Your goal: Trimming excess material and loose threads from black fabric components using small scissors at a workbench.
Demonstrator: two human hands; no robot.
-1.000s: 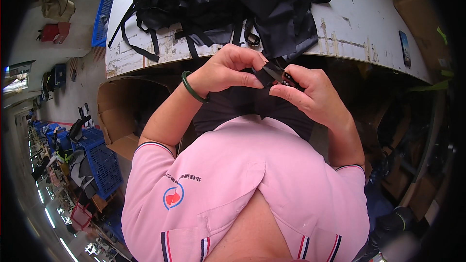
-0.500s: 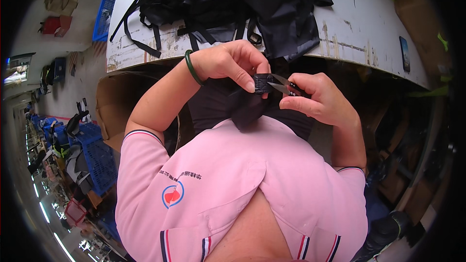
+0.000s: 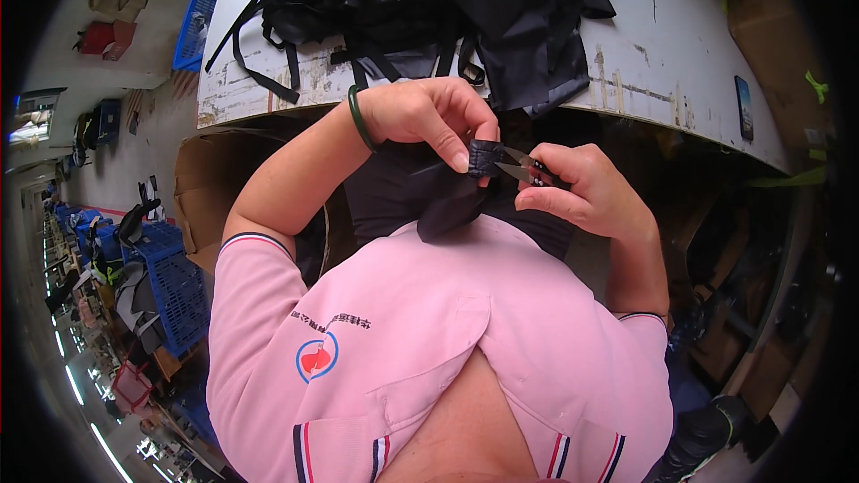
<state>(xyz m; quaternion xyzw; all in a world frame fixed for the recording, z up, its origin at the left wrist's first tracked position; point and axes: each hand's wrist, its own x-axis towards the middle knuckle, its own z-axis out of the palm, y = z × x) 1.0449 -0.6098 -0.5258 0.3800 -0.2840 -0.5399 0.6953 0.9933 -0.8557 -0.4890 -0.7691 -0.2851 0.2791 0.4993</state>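
Observation:
Between the thumb and fingers of my left hand (image 3: 428, 118) is a folded end of black fabric (image 3: 484, 159) with rows of stitching. The rest of that black piece (image 3: 447, 212) hangs below, against my shirt. A green bangle circles my left wrist. My right hand (image 3: 586, 186) is closed round a small pair of thread snips (image 3: 540, 173) with black grips and bare metal blades. Their blades are parted and point left, with the tips right beside the stitched end. Whether a thread lies between the blades is too small to tell.
A heap of black fabric pieces and straps (image 3: 420, 13) covers much of the worn white table (image 3: 658, 54) ahead. A phone (image 3: 744, 107) lies at its right. Under the table's left side stands a cardboard box (image 3: 206, 188). Blue crates (image 3: 170, 286) are farther left.
Both hands keep their holds on the fabric and the snips. The fabric end and the snips have shifted very slightly, and the hanging part has swung a little left.

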